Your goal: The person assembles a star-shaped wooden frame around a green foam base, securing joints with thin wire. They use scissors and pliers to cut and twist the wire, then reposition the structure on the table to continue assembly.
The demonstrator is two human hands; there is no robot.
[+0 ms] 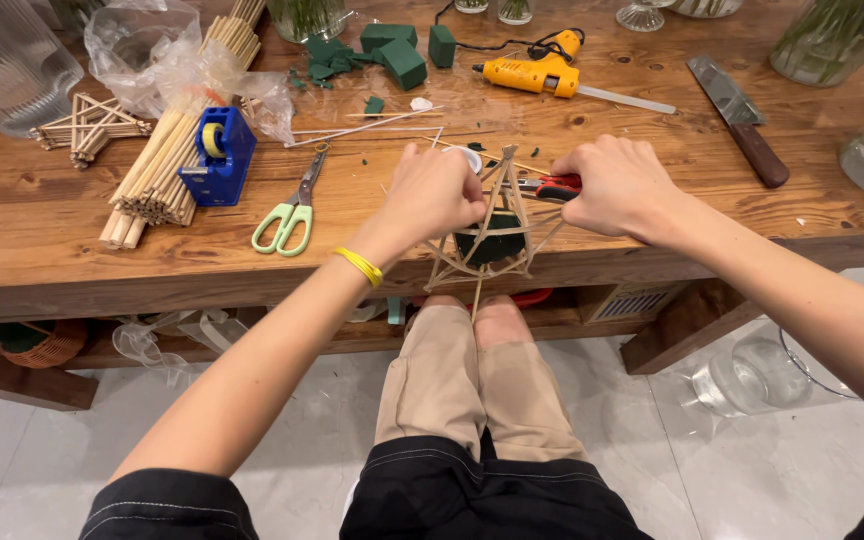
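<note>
While gripped at its peak by left hand [434, 195], stick frame [492, 235] at table [32, 235] edge; right hand [617, 185] clenched on red-handled tool [550, 186]. Scissors [292, 210], tape dispenser [217, 155], glue gun [542, 72] nearby. Green stems in glass vase [832, 38].

Open tabletop [42, 215] at the near left edge, bare wood up to the green-handled scissors [290, 212]. Blocked further left by the stick bundle [157, 165] and blue tape dispenser [214, 155] — touching side by side. Clear strip between the right hand [617, 188] and the knife [740, 120]. Behind, hemmed in by the yellow glue gun [542, 72], green foam blocks [392, 50] and glass vases [832, 35] — little passage there.
</note>
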